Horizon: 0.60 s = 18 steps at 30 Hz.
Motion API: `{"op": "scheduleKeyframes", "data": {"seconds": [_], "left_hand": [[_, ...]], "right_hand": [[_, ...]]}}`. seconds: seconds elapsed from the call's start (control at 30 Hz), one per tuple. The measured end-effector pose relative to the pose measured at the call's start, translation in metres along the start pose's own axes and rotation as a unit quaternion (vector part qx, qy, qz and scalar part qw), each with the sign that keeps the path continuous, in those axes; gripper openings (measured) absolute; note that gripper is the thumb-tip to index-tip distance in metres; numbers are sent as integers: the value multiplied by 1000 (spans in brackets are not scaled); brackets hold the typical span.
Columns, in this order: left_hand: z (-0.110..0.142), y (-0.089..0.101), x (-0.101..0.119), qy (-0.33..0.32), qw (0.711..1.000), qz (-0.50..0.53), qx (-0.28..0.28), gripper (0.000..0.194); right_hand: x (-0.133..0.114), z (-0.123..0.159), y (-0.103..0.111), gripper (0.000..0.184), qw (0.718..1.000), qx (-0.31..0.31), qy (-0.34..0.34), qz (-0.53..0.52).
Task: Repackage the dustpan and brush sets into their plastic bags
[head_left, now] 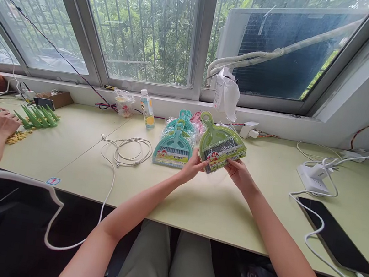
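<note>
Between my two hands a green dustpan and brush set in clear wrapping is held tilted above the table. A printed label runs along its lower edge, beside dark bristles. My left hand grips its lower left corner, fingers closed on it. On the lower right edge, my right hand pinches the wrapped set. Just left of my left hand lies a stack of similar wrapped sets, with a teal dustpan and brush set in front. A pink set shows partly behind them.
A coiled white cable and a drink bottle are to the left. Another person's hands work at green and yellow pieces. On the right are a power strip and a black phone, with loose cords around them.
</note>
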<state>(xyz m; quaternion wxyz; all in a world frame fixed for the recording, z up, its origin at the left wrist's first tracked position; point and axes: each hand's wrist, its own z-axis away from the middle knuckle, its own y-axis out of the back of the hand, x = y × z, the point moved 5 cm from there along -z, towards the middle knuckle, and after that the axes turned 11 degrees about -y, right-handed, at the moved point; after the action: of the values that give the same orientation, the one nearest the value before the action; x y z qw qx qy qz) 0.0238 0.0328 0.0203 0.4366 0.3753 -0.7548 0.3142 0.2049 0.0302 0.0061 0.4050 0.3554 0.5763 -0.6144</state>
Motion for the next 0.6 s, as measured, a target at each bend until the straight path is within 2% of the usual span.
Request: {"op": "scheduleKeyframes", "data": {"seconds": [0.33, 0.6], "left_hand": [[1, -2, 1, -6, 1000, 12, -2, 80], [3, -5, 2, 0, 1000, 8, -7, 83]], "right_hand": [[-1, 1, -1, 26, 1000, 14, -9, -11], [-1, 0, 1, 27, 1000, -8, -18, -15]]}}
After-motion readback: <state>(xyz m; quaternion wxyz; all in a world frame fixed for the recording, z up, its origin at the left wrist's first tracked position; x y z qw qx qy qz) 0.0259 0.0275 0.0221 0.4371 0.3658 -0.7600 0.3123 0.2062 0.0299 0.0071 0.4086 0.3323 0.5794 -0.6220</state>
